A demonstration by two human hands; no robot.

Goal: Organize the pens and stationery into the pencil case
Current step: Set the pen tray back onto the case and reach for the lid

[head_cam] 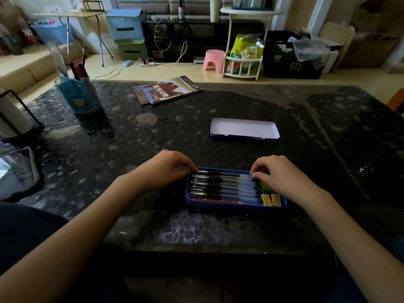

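Note:
A blue pencil case tray [236, 207] lies on the dark stone table near me. Several black-capped pens [223, 186] lie side by side in it, with a red pencil [216, 201] along the near wall and two yellow erasers [271, 199] at the right end. A green item [265, 186] shows partly under my right hand. My left hand [168, 167] pinches the left end of the farthest pen [220, 172]. My right hand [282, 173] holds that pen's right end. The case's lid [244, 129], white inside, lies open-side-up farther back.
A blue pen holder [79, 95] with markers stands at the back left. A booklet [167, 89] lies at the far middle. A dark tablet [15, 173] and a wire-framed roll holder [15, 119] sit at the left edge.

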